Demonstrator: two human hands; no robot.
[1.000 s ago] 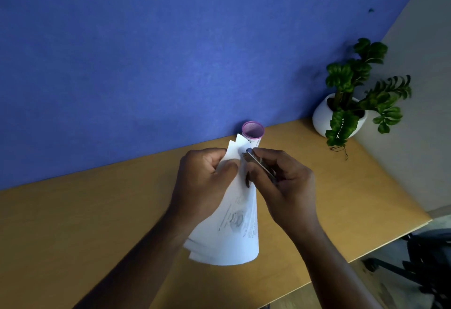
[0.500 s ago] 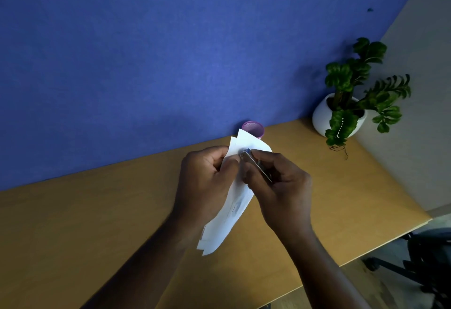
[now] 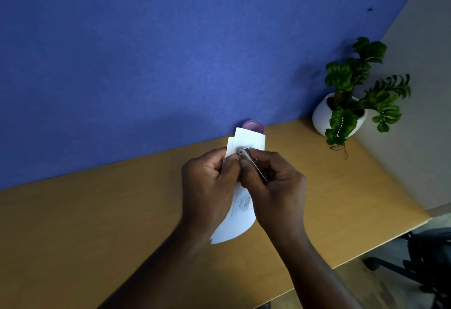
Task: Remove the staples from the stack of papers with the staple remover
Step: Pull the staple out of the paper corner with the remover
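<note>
A stack of white papers (image 3: 249, 139) is held up above the wooden desk (image 3: 97, 223), bent lengthwise between both hands. My left hand (image 3: 207, 186) grips the stack's left edge, thumb on the top sheet near the upper corner. My right hand (image 3: 273, 186) pinches a slim metal staple remover (image 3: 251, 163), whose tip sits on the paper right next to my left thumb. The staple itself is too small to make out. The papers' lower end (image 3: 231, 232) hangs down over the desk.
A pink mesh cup (image 3: 253, 125) stands behind the papers against the blue partition (image 3: 170, 52). A potted green plant (image 3: 341, 113) in a white pot sits at the desk's back right corner. A dark chair base (image 3: 415, 267) shows below the desk's right edge.
The papers have twisted and fanned a little in my hands, their lower end swinging left and then back right. Both hands stayed close together at the stack's upper corner.
</note>
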